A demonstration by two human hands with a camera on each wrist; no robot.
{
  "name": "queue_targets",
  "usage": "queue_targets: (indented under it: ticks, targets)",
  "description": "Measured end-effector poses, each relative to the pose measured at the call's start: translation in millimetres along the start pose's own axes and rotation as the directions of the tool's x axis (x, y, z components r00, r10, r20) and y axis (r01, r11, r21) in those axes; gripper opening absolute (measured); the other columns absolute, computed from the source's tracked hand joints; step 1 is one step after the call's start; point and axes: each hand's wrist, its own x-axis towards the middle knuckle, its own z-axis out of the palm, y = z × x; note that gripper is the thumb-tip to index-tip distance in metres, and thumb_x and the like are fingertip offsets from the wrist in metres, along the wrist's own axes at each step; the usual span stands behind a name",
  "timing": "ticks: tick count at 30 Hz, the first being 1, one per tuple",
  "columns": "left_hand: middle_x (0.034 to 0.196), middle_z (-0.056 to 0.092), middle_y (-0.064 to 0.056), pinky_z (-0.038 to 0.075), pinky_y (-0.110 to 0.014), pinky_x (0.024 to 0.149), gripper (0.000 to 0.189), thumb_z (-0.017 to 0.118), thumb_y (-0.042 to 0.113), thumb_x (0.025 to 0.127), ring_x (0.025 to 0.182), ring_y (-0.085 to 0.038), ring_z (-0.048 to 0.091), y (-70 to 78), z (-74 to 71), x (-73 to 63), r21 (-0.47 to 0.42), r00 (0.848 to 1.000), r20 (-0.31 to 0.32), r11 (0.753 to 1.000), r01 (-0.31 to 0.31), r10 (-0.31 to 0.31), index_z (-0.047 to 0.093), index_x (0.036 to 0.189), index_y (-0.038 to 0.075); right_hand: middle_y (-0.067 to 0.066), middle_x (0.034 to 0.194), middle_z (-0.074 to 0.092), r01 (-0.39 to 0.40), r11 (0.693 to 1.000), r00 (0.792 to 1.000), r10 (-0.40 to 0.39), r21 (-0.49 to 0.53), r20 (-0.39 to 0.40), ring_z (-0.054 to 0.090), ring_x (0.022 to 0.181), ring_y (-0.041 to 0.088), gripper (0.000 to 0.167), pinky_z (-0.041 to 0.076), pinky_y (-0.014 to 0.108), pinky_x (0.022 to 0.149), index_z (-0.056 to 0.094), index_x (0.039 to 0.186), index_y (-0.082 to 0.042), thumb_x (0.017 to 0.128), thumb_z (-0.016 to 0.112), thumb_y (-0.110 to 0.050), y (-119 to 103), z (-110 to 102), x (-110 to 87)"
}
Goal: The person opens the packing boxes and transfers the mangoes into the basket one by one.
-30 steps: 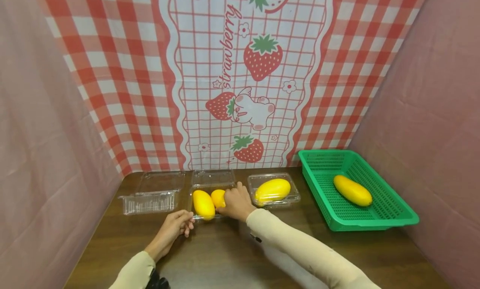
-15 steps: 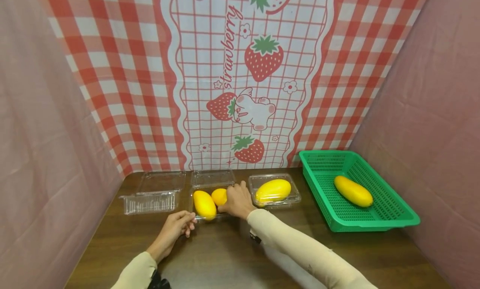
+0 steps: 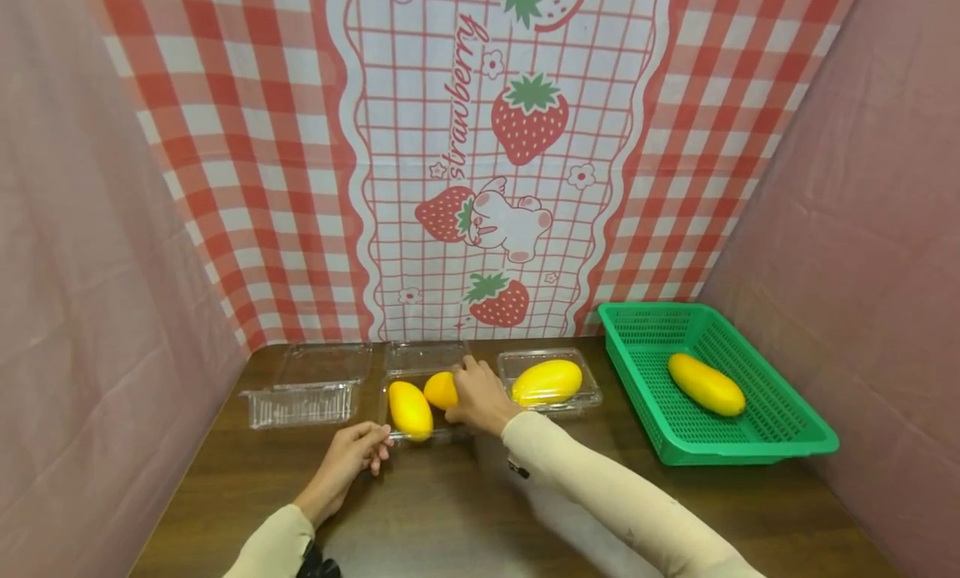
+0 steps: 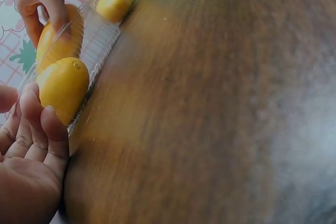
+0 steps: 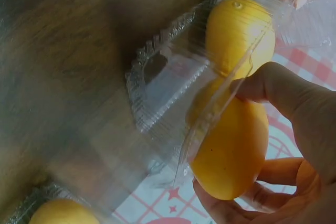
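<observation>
My right hand (image 3: 480, 397) grips a yellow mango (image 5: 231, 145), thumb on one side and fingers round the other, at the right of an open clear plastic box (image 5: 168, 87). Beside it in the same box lies another mango (image 3: 411, 411), close against the box's left wall. My left hand (image 3: 348, 457) pinches the front left corner of the box between thumb and fingers. In the left wrist view, the left fingertips (image 4: 52, 121) are right by that second mango. The box's lid (image 3: 427, 358) is folded back toward the cloth.
Right of the box stands a closed clear box (image 3: 592, 394) with a mango (image 3: 547, 382) inside. A green basket (image 3: 750, 454) farther right holds one long yellow fruit (image 3: 705, 384). Another open clear box (image 3: 302, 405) lies at left. A checked cloth (image 3: 285, 228) hangs behind the table (image 3: 420, 520).
My right hand and its mango have shifted slightly toward the back of the box. The left hand stays at the box's corner.
</observation>
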Motion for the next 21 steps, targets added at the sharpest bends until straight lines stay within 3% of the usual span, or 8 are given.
queue_targets:
  ticks: [4, 12, 21]
  targets:
    - [0.076, 0.062, -0.008, 0.049, -0.024, 0.055, 0.029, 0.064, 0.02, 0.103, 0.06, -0.013, 0.052, 0.5, 1.5, -0.2, 0.007, 1.0, 0.009, 1.0, 0.001, -0.001, 0.065, 0.1, -0.009, 0.017, 0.116, 0.062, 0.009, 1.0, 1.0, -0.009, 0.011, 0.006, 0.059, 0.093, 0.033, 0.067, 0.057, 0.043, 0.077, 0.068, 0.124, 0.003, 0.07, 0.09, -0.03, 4.6, -3.9, -2.9]
    - [0.075, 0.061, -0.008, 0.049, -0.025, 0.055, 0.031, 0.063, 0.021, 0.103, 0.059, -0.014, 0.052, -1.0, 1.2, -0.5, 0.019, 1.0, 0.013, 1.0, -0.009, 0.009, 0.064, 0.099, -0.01, 0.013, 0.109, 0.063, 0.057, 0.998, 0.998, -0.056, 0.036, -0.017, 0.06, 0.097, 0.031, 0.067, 0.057, 0.041, 0.082, 0.068, 0.124, 0.002, 0.071, 0.093, -0.03, 10.6, -7.9, -7.5]
    - [0.074, 0.06, -0.008, 0.049, -0.025, 0.056, 0.029, 0.061, 0.019, 0.104, 0.058, -0.014, 0.052, -2.6, -0.4, -0.4, 0.011, 1.0, 0.002, 1.0, -0.006, 0.006, 0.065, 0.097, -0.008, 0.011, 0.103, 0.06, 0.085, 0.993, 0.996, -0.081, 0.084, -0.045, 0.057, 0.091, 0.027, 0.067, 0.053, 0.039, 0.077, 0.068, 0.124, 0.002, 0.07, 0.093, -0.028, 16.4, -12.3, -9.2]
